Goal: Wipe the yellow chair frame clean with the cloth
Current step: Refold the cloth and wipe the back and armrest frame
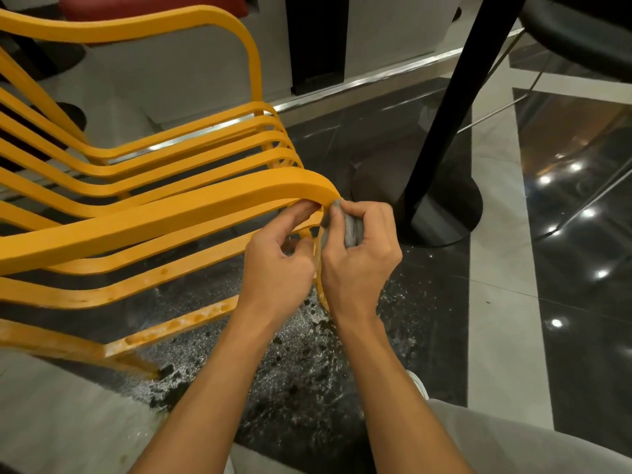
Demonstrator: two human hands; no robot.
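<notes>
Both hands at front bend of yellow chair frame (164, 217).
Frame runs off left edge, slats over speckled floor (301, 364). Black post (444, 114) far right, top cut off. Left hand (277, 265) grip curled round a slat's front bend, fingertips hidden behind it. Right hand (359, 258) grip pinching bunched grey cloth (352, 230) against that bend; most cloth buried in the fist.

Matt yellow chair frame (164, 217), soft grey cloth (352, 230), glossy dark stone floor (581, 234)

Chair frame (154, 220) left, post (444, 107) right behind; cloth (350, 230) in right hand (359, 258) against frame's front bend
</notes>
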